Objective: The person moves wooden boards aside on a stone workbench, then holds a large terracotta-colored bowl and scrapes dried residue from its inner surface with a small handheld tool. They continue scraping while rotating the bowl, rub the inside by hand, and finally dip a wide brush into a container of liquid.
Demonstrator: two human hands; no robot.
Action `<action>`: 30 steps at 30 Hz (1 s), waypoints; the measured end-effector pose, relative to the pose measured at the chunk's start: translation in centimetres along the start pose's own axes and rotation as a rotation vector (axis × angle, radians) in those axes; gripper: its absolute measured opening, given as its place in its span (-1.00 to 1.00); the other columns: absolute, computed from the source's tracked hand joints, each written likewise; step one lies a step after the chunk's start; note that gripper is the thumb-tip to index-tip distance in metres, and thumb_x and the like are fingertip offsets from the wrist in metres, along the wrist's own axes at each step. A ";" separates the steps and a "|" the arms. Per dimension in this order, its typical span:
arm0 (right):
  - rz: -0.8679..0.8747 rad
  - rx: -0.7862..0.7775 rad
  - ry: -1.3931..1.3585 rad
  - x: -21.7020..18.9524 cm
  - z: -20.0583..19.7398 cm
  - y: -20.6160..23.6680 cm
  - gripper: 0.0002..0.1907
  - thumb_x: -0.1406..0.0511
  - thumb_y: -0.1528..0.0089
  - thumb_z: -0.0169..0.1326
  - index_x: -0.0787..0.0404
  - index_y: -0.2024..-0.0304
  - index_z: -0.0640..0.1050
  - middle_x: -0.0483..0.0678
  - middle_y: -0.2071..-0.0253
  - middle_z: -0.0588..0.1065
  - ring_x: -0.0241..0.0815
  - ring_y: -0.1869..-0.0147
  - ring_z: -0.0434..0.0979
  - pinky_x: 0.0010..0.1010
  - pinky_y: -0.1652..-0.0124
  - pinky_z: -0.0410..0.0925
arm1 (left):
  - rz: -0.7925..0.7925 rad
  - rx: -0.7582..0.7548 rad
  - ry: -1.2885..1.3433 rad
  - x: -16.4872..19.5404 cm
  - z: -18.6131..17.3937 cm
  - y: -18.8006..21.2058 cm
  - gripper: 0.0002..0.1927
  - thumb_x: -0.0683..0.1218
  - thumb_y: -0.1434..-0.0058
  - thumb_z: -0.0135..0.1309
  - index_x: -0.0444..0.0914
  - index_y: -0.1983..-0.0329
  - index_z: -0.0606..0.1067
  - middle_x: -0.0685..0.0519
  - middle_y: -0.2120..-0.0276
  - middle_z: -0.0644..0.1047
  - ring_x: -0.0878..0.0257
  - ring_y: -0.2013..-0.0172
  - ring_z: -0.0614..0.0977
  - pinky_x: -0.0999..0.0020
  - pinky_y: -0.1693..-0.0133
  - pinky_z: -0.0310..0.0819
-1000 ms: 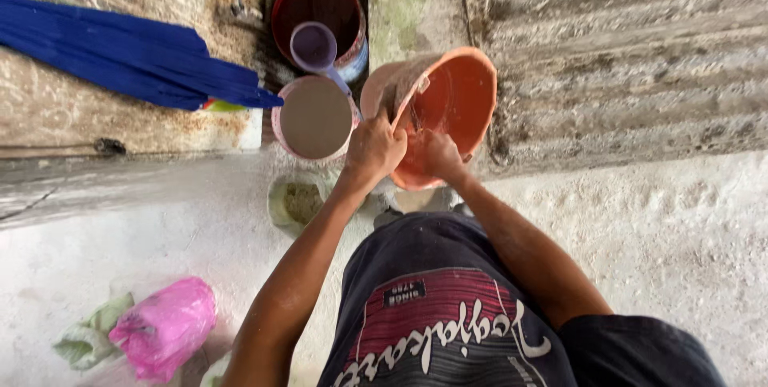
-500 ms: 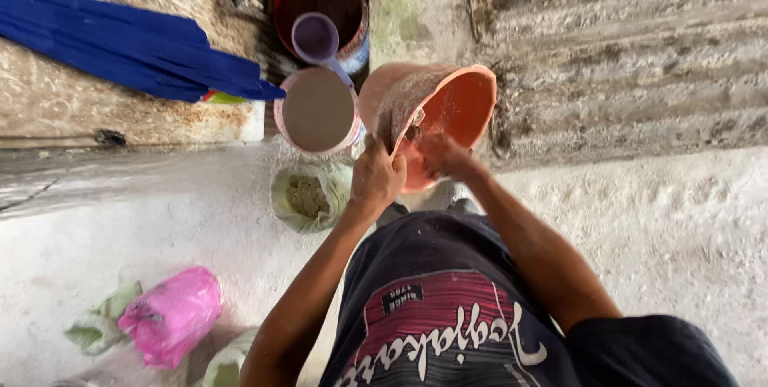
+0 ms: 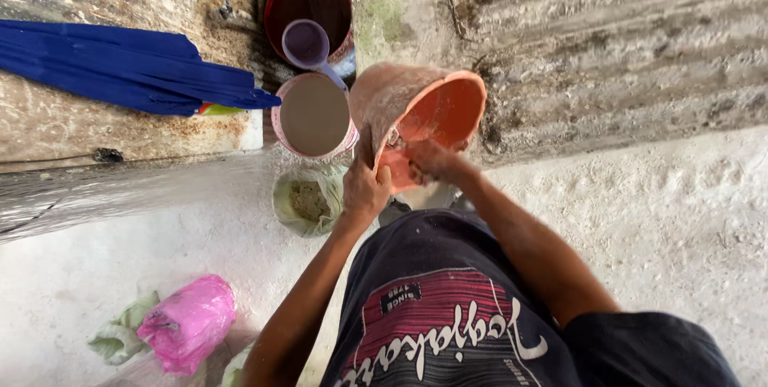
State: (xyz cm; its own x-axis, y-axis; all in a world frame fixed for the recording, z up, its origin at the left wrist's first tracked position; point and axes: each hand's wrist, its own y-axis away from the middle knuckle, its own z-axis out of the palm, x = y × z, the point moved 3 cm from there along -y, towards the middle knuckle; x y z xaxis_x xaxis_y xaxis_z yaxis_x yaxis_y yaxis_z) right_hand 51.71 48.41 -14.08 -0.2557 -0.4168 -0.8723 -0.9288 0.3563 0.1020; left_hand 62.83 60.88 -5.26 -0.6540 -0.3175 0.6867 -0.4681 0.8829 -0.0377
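An orange plastic bucket is tilted on its side with its mouth facing right, dusted with grey residue. My left hand grips its near rim from below. My right hand is inside the mouth, its fingers pressed against the inner wall. Just left of the bucket stands a pink bucket filled with cloudy liquid. A purple scoop rests across it and a dark red bucket behind.
An open sack of greyish powder sits below the pink bucket. A blue folded cloth lies on a stained ledge at left. A pink plastic bag lies on the pale concrete floor. Corrugated sheeting covers the right.
The orange bucket has dropped lower and tipped further towards me. My left hand has slid down to the near rim, while my right hand stays inside the mouth.
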 end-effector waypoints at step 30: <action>0.603 -0.100 -0.386 2.0 0.8 0.6 -0.59 0.16 -0.41 -0.11 0.29 -0.17 0.47 0.02 0.32 0.53 -0.36 0.55 0.51 -0.52 0.64 0.41 | -0.336 -0.014 0.327 -3.6 7.0 5.1 -0.01 -0.19 -0.22 -0.15 -0.30 -0.57 -0.44 -0.46 0.00 0.49 -0.32 0.05 0.63 0.02 0.08 0.62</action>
State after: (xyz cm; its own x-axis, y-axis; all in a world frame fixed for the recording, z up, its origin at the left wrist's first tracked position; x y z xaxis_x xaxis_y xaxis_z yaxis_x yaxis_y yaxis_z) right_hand 50.88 48.48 -16.18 -0.6352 0.1598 -0.7556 -0.6810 0.3456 0.6456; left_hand 58.63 64.08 -13.05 -0.2452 -0.4626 0.8520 -0.6119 0.7555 0.2340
